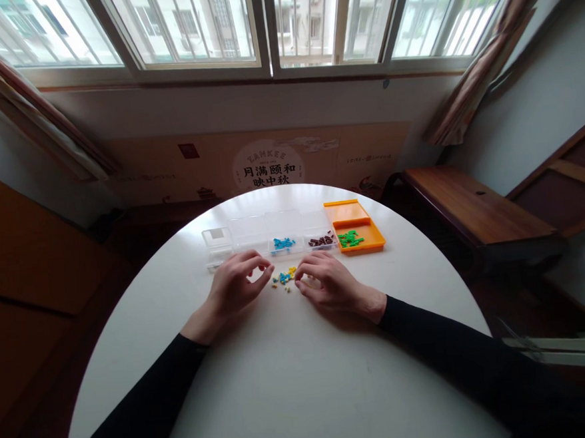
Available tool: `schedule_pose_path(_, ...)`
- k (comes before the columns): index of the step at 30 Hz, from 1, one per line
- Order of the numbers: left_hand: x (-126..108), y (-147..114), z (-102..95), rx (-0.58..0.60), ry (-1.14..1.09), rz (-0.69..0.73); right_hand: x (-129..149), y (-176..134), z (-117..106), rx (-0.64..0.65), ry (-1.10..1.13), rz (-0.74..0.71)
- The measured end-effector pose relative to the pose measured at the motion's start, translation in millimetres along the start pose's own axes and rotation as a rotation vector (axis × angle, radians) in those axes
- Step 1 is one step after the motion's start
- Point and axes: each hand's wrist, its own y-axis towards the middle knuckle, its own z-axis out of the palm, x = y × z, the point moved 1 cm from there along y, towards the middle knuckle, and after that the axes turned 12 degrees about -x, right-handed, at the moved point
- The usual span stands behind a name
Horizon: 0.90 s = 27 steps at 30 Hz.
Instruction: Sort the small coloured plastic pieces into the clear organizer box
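Where the room ends, a wide sliding window [261, 24] with bars outside spans the wall. Below it:

Table [304, 378]: one, white, rounded at the far edge, glossy.

Bench [476, 206]: one, brown wood, beyond the table on the right.

Panel [203, 165]: one, printed with dark lettering and a pale disc, under the window.

Clear container [246, 230]: transparent plastic, several compartments, lids laid back away from the person; set toward the far side of the table. Some edges blur into the tabletop.

Right hand [334, 284]: bare, dark sleeve, thumb and forefinger curled together at the right edge of the loose pile; whether a piece sits between them cannot be told.

Left hand [234, 286]: bare, dark sleeve, well apart from the right, thumb and forefinger tips close together just left of the pile; grip likewise unclear.

Orange box [377, 241]: lid folded back, just right of the clear container.

Green pieces [350, 239]: heaped in the orange box.

Brown pieces [321, 241]: in the rightmost clear compartment.

Blue pieces [283, 244]: in the compartment left of those.

Loose pile [285, 277]: tiny blue and yellow pieces, scattered on the tabletop between the hands.
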Motion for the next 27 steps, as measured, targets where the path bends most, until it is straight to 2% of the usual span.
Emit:
schedule_pose_path(6,3,-14,-7.7,0.049,-0.119,-0.035,0,-1,0,-0.021,0.02,0.008)
schedule_pose_path(14,6,-17,0.7,0.119,-0.241,-0.191,-2,-3,0,-0.017,0.023,0.002)
schedule_pose_path(27,3,-17,0.2,0.135,-0.289,-0.196,2,0,3,-0.023,0.033,0.004)
